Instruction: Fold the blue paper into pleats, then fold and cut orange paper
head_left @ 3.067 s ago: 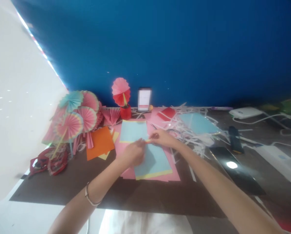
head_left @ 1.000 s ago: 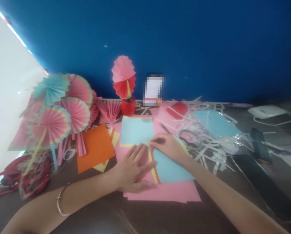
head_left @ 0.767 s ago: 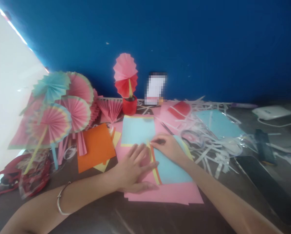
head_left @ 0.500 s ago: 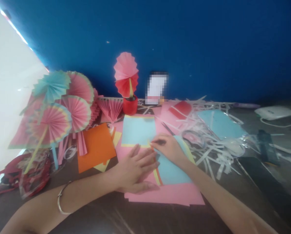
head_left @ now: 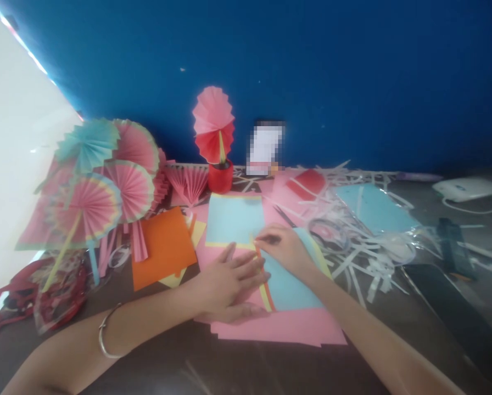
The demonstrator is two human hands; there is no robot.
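Lying nearest to the person on the dark table [head_left: 159, 359] is some pink paper [head_left: 279, 328], and on top of it is a tilted blue sheet [head_left: 293, 288]. Down its left side go a yellow strip [head_left: 264, 299] and, right beside that, an orange strip [head_left: 270, 298]. I think the work is about halfway: the yellow is on two sides of this sheet, and the orange lies along one side, though it may not be stuck down yet. Orange on the other sides, if it is wanted, is not there that I can see.

The left hand [head_left: 229, 282] is flat, palm down, fingers spread, holding nothing, and its fingertips touch the strips. The right hand [head_left: 287, 249] bends over the blue sheet, with finger and thumb pinched on the top end of the orange strip.

Just past the hands is another blue sheet [head_left: 234, 219], with yellow at its top and bottom and no orange I can see. Farther back a red pot [head_left: 220, 178] holds a pink and red paper fan [head_left: 213, 120], and behind that is the big blue wall [head_left: 312, 66]
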